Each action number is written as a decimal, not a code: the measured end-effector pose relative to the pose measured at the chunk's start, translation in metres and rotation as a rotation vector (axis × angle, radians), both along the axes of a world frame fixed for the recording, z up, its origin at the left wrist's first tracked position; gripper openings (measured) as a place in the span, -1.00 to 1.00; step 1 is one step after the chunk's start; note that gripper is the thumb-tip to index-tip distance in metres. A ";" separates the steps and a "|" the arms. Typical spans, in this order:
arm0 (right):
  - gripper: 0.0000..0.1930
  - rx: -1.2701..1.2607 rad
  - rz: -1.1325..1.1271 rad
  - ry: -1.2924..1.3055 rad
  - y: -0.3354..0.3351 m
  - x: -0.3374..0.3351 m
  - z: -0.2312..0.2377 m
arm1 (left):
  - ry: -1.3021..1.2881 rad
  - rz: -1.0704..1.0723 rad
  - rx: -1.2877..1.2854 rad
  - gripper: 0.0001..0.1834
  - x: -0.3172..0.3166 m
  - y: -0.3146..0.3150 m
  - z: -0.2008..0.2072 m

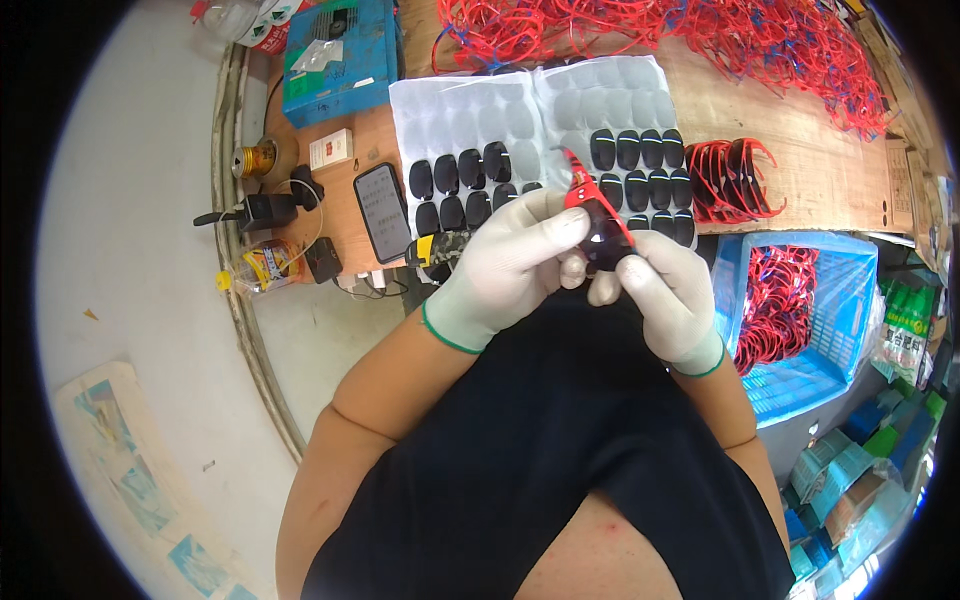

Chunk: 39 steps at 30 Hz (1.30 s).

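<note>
Both gloved hands meet at chest height over the lap, clamped on a red sunglasses frame [592, 205] fitted with a dark lens. The left hand [505, 265] pinches the frame's upper end, fingers curled, steadying it; the right hand [662, 290] grips from below at the lens (thumb apparently pressing it). Just beyond the hands lie white lens trays [520, 110] of dark lenses, within reach; a blue crate [845, 290] of red frames sits right of the right hand.

On the bench in front of you lies a phone [382, 211], with a can [256, 158] and a charger [264, 211] to its left. A blue box [340, 55] sits behind them. A blue crate [835, 320] of red frames stands at your right.
</note>
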State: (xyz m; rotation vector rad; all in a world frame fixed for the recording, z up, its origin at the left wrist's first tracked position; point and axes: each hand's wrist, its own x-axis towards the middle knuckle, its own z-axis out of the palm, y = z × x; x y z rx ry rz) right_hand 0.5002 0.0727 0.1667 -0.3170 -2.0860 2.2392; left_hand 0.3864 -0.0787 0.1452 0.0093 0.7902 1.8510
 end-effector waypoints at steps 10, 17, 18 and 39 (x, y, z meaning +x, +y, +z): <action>-0.86 0.620 0.019 0.207 0.007 -0.004 0.007 | 0.194 0.101 -0.288 -0.75 0.015 0.004 0.014; -0.85 0.737 0.072 0.233 0.007 -0.004 0.010 | 0.371 0.081 -0.354 -0.75 0.014 -0.002 0.028; -0.84 0.680 0.092 0.226 0.009 -0.003 0.007 | 0.419 0.082 -0.364 -0.76 0.015 -0.005 0.030; -0.88 0.372 -0.065 -0.051 -0.025 0.000 0.020 | 0.905 -0.008 -0.427 -0.85 0.018 -0.030 0.030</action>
